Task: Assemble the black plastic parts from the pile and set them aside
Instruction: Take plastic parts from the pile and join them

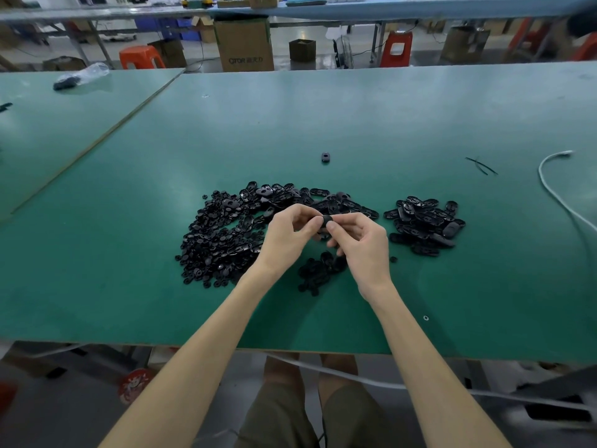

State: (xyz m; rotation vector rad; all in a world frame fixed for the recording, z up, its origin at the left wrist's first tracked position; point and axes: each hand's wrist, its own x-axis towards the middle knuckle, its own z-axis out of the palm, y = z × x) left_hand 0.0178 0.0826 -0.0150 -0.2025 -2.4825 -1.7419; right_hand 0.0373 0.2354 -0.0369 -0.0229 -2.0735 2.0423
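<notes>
**Pressing a black piece together over the pile**

Head view: in the middle of the frame, the left hand and the right hand are meeting above the green work table. Both are pinching one small rounded black plastic piece between thumb and fingertips. Whether it is already two parts joined cannot be told.

The loose pile of small black plastic parts is lying left of centre, with a smaller black heap just below the hands. A separate heap of black oval plastic shells is sitting right of centre, probably the finished ones.

The step looks like seating one part in the other. It would go best with the edges lined up first and the thumbs squeezing evenly, and with the piece kept over the table so a slip drops it near the pile.
</notes>
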